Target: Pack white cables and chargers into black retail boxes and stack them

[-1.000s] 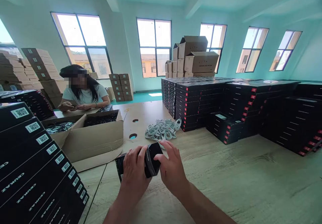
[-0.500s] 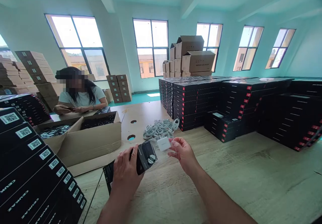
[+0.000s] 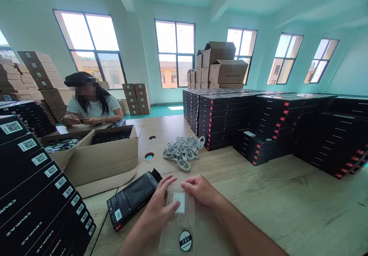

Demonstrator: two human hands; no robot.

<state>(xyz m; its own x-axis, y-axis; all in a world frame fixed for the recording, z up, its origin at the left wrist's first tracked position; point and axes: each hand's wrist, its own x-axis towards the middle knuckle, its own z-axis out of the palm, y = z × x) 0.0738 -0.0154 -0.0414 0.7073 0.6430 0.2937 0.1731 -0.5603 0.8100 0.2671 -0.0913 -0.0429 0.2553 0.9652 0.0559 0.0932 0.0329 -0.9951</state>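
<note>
A clear plastic tray (image 3: 188, 219) lies on the table in front of me, with a white charger plug (image 3: 180, 201) in its upper part. A round black-and-white label (image 3: 185, 241) shows at the tray's near end. My left hand (image 3: 161, 202) is spread along the tray's left side, thumb tip over the charger. At the top right corner, my right hand (image 3: 198, 189) has its fingers curled in a pinch on the tray's edge. Left of my hands rests a black box (image 3: 132, 198) with its far end flap up. Beyond the hands is a tangle of pale cables (image 3: 184, 150).
Black boxes (image 3: 37, 187) are stacked at the near left. An open cardboard box (image 3: 103, 160) of black items stands behind them. More black boxes (image 3: 227, 121) are piled at the right. A person (image 3: 92, 108) sits across the table. Two holes (image 3: 149, 155) pierce the tabletop.
The tray with the charger has come out of the black box and down onto the table. My left hand has let go of the box, and both hands have moved nearer.
</note>
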